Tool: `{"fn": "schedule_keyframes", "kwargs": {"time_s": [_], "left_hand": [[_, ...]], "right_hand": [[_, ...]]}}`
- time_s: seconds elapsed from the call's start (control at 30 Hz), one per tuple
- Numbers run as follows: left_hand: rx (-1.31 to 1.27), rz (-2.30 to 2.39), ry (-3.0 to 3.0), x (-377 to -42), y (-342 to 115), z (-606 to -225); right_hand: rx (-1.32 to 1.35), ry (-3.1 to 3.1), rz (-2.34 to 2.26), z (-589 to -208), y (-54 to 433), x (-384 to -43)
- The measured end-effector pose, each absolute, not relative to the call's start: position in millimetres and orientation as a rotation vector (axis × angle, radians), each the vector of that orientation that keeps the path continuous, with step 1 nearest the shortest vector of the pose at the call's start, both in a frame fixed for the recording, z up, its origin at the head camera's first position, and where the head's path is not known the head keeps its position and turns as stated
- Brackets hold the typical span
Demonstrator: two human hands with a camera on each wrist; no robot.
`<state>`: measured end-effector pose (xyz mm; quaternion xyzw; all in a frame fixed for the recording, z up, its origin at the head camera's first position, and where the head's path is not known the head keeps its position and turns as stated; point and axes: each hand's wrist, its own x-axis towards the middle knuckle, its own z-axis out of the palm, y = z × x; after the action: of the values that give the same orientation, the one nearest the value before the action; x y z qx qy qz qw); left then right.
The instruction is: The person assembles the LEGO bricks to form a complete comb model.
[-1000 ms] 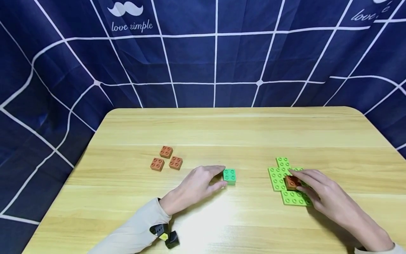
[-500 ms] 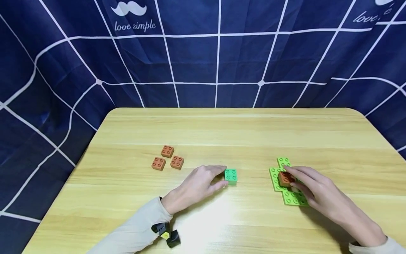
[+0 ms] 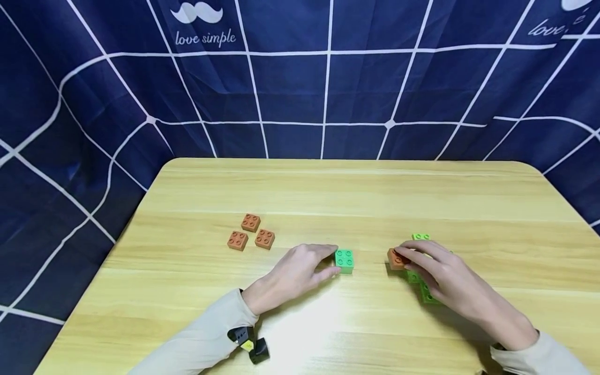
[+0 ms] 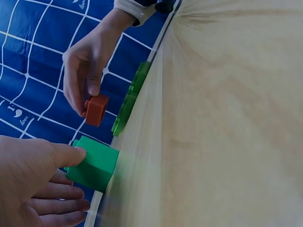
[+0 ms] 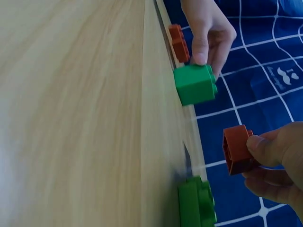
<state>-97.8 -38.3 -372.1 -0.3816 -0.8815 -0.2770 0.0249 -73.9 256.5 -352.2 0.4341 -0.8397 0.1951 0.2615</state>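
Thumb and fingers of my left hand (image 3: pixel 297 271) pinch a green square toy building brick (image 3: pixel 344 262) that stands on the table, studs up. My right hand (image 3: pixel 452 278) pinches a reddish-brown building brick (image 3: pixel 397 259) between thumb and fingers. That brick is held in the air, to the right of the green one, as the right wrist view (image 5: pixel 234 146) also shows. Flat lime-green studded pieces (image 3: pixel 420 237) lie on the table beneath the right hand, which hides much of them.
Several like-coloured bricks form a loose group on the left: one brown brick (image 3: pixel 250 222) at the back, another brown brick (image 3: pixel 237 240) at front left, a third brown brick (image 3: pixel 265 239) at front right. A dark blue curtain (image 3: pixel 290 88) hangs behind the wooden table (image 3: pixel 328 187).
My right hand has lifted the brown brick from over the lime-green pieces and moved it left, toward the green brick. My left hand keeps its hold on the green brick.
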Motion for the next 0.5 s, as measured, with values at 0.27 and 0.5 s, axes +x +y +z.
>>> {"fn": "schedule_keyframes", "kwargs": {"time_s": [0.27, 0.5], "left_hand": [[-1.189, -0.883, -2.738, -98.5, -38.2, -372.5], [-1.184, -0.875, -2.748, -99.2, -38.3, -372.5]], "right_hand": [[1.198, -2.315, 0.521, -348.5, 237.8, -75.6], [1.203, -2.335, 0.537, -348.2, 219.4, -75.0]]}}
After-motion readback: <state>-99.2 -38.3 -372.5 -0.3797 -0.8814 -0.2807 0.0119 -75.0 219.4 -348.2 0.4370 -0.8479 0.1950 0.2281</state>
